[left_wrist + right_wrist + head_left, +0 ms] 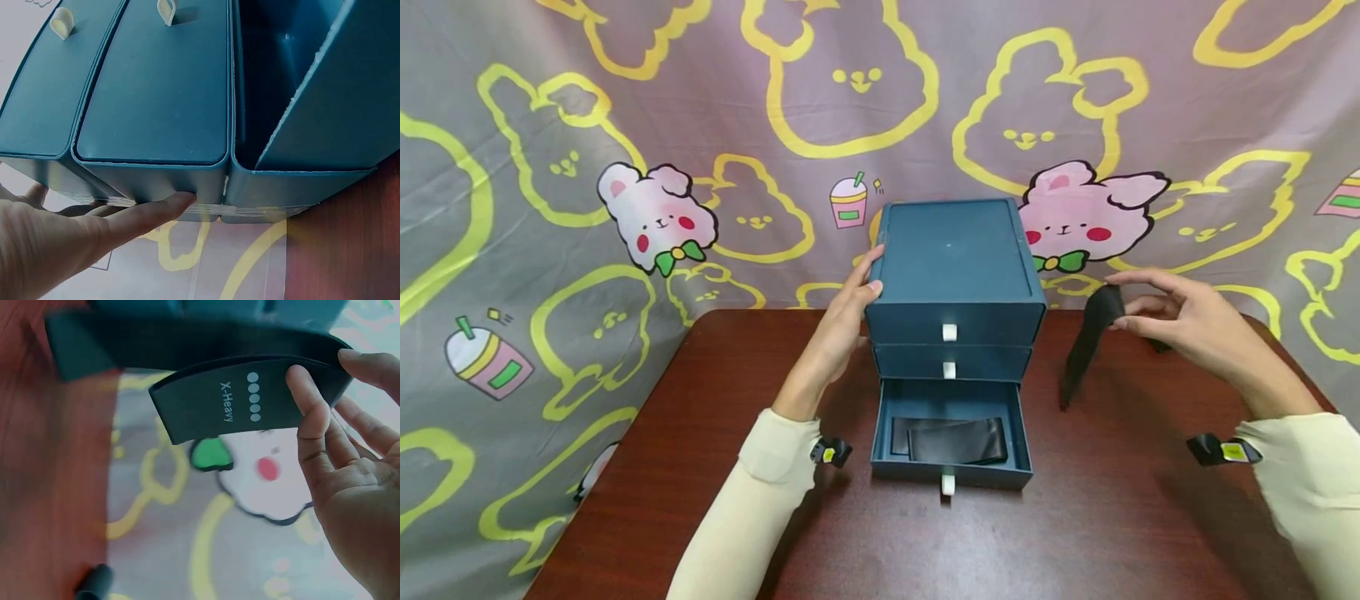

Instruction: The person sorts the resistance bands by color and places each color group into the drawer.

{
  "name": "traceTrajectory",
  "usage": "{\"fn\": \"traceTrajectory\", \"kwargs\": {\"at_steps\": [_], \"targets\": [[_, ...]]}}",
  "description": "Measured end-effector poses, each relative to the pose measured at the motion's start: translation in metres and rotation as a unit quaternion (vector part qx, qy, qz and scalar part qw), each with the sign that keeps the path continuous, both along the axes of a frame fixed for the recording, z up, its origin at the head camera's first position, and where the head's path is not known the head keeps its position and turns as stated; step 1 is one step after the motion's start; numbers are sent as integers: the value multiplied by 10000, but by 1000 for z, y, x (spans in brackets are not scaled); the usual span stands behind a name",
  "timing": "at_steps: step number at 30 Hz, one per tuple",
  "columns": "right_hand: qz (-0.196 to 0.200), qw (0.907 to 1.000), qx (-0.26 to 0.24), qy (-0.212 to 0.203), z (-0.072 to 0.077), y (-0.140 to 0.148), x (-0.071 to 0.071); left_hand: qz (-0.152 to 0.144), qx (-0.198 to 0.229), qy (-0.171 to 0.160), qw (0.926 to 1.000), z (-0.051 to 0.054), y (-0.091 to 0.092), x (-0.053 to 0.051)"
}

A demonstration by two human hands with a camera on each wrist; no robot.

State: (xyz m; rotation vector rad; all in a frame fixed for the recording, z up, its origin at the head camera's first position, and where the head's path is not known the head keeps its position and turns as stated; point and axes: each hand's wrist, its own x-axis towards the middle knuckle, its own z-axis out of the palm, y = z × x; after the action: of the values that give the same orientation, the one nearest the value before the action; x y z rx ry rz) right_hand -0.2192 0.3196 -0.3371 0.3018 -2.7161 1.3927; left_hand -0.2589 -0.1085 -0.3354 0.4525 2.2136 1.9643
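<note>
A dark blue drawer unit (955,254) stands on the table with its bottom drawer (951,475) pulled out. Folded black bands (958,440) lie inside that drawer. Against the unit's left side rests my left hand (842,321), its thumb and fingers fairly straight; the left wrist view shows the thumb (178,201) touching the side wall. To the right of the unit, my right hand (1180,321) pinches a black resistance band (1086,342) above the table, one end hanging down. White print on this band (228,400) reads "X-Heavy" in the right wrist view.
The brown wooden table (722,508) carries the unit. Behind it hangs a patterned curtain (737,108). A small black object (1159,344) lies partly hidden behind my right hand. White pull tabs (950,332) stick out from the drawer fronts.
</note>
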Motion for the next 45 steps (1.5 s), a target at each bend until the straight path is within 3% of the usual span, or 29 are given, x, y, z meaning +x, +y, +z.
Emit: {"fn": "traceTrajectory", "kwargs": {"at_steps": [6,13,18,22,24,30,39,45], "targets": [[316,9976,-198,590,16,-12,26,36,-34,-18,10000,-2,-2,0],[708,9875,-56,1404,41,-30,54,5,-31,-6,10000,-4,-2,-1],[1271,9781,-401,1597,51,-48,65,17,-55,-1,10000,-4,-3,-2],[1433,9762,-286,1599,53,-71,72,15,-49,25,10000,-4,-3,-2],[1353,9771,41,1644,54,-84,77,3,-47,43,10000,-5,-3,-2],[1628,9747,-224,1517,45,-122,78,-36,-26,69,10000,-6,-3,-2],[2016,9612,-621,1775,11,-175,60,-5,-53,34,10000,-5,-2,-2],[2153,9566,-875,1757,3,-200,51,-21,-46,85,10000,-3,-2,-1]]}}
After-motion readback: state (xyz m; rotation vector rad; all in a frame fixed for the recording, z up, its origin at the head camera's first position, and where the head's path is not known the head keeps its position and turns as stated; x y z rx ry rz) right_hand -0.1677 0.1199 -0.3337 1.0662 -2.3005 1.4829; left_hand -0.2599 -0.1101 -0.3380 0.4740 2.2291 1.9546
